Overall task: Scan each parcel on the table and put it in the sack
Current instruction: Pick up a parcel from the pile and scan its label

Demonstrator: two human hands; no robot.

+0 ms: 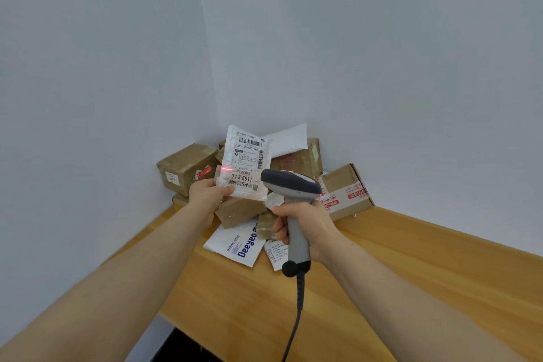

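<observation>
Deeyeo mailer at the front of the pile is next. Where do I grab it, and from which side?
Pinch the Deeyeo mailer at its near edge, coming in from the front of the table. It lies flat, and its far end seems tucked under a brown box, so only the near end is free. Probably slide it toward you before lifting.

Two bare forearms are shown, the left forearm (117,273) and the right forearm (411,288), uncovered as far as the frame's edge. Each is ended by a bare hand: the left grip (207,194) and the right grip (318,226). Whether sleeves are worn higher up cannot be told.
</observation>
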